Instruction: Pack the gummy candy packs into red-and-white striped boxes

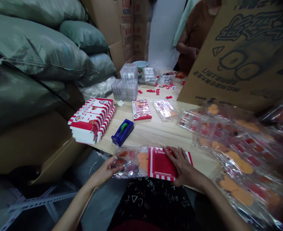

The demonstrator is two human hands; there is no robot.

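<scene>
At the near table edge my left hand (pixel 106 170) pinches the left end of a clear plastic tray pack (pixel 132 161) filled with red and orange pieces. The pack's right end sits inside a red-and-white striped flat box (pixel 161 165). My right hand (pixel 183 166) lies on top of that box, fingers curled over its right part and holding it down.
A blue tape dispenser (pixel 122 132) and a stack of flat red-and-white boxes (pixel 93 119) lie to the left. Many filled clear packs (pixel 237 144) pile on the right under a large cardboard box (pixel 242 51). Another person (pixel 194 38) stands at the far end. Grey sacks (pixel 35 54) fill the left.
</scene>
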